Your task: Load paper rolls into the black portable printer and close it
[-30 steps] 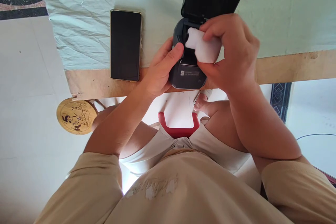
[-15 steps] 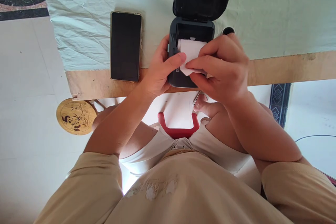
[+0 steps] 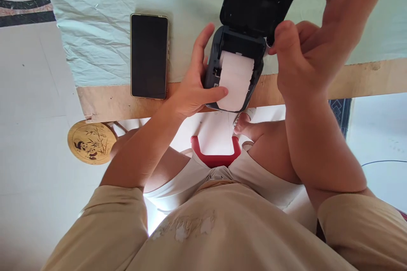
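A small dark label printer is tilted at the front edge of the table, with its black lid swung up and back. A white paper roll sits in its bay, and the paper's loose end lies over the front. My left hand grips the printer's left side, its thumb resting on the paper. At the lid's right edge is my right hand, thumb and fingers against it; part of that grip is hidden behind the lid.
A phone with a dark screen lies left of the printer on the pale green cloth. The table's bare wooden edge runs along the front. Below are a round wooden stool and a red bar between my legs.
My right hand has left the paper and moved up and right to the lid. The printer has turned clockwise and shifted slightly toward me. The paper now lies flatter over the front.
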Demonstrator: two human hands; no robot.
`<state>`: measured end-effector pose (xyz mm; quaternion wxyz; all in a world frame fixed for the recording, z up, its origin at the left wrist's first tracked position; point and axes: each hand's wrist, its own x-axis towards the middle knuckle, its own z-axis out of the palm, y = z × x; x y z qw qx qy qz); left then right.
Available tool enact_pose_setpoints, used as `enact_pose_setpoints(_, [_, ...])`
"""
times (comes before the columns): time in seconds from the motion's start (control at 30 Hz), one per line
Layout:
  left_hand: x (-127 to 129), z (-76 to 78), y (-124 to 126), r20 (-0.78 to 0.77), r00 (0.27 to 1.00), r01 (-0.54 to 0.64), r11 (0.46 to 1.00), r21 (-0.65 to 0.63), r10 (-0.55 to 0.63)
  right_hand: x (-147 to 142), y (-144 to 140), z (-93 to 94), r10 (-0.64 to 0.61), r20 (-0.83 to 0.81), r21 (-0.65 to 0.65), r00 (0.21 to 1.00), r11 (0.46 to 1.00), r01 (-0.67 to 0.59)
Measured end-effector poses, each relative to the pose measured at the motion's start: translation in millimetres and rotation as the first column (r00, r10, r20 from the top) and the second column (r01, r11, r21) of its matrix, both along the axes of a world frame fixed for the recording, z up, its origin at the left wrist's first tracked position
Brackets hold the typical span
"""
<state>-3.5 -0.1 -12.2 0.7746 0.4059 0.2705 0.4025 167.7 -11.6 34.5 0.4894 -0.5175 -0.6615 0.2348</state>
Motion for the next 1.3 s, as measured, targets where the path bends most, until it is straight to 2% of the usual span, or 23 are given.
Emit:
enact_pose_setpoints(0.1, [-1, -1.7, 1, 0.004, 0.999, 0.044, 0.999, 0.030, -0.044, -1, 3, 1.4, -0.137, -0.004, 0.086, 0.991, 0.987, 0.136])
enact_pose_setpoints(0.2, [-1, -1.4, 1, 0.001, 0.999, 0.038, 0.999, 0.010, -0.038, -2, 4, -2.3, -0.162, 0.013, 0.095, 0.987, 0.983, 0.160])
enact_pose_setpoints(0.33, [1, 3.7, -2, -0.048, 0.997, -0.056, 0.995, -0.080, 0.052, 0, 3, -9.9, -0.112, 0.125, 0.114, 0.986, 0.989, 0.098])
enact_pose_setpoints(0.43, [3, 7.3, -3, -0.016, 0.996, -0.092, 0.992, -0.092, 0.091, 1, 0, -13.0, -0.055, 0.181, 0.118, 0.982, 0.992, 0.034])
enact_pose_setpoints(0.67, [1, 8.2, -2, -0.075, 0.995, -0.064, 0.995, -0.081, 0.058, 0, -4, -10.5, 0.003, 0.226, 0.072, 0.974, 0.997, -0.019])
enact_pose_setpoints(1.07, [2, 8.2, -4, -0.026, 0.998, -0.058, 0.990, -0.125, 0.055, 0, -5, -13.5, 0.061, 0.238, 0.024, 0.969, 0.997, -0.069])
enact_pose_setpoints(1.17, [3, 8.5, -4, 0.035, 0.997, -0.070, 0.992, -0.101, 0.074, 0, -6, -13.2, 0.085, 0.259, 0.019, 0.962, 0.995, -0.093])
enact_pose_setpoints(1.3, [6, 6.9, -1, 0.203, 0.968, -0.136, 0.989, -0.060, 0.145, -3, -11, -10.8, 0.092, 0.258, -0.003, 0.962, 0.996, -0.094])
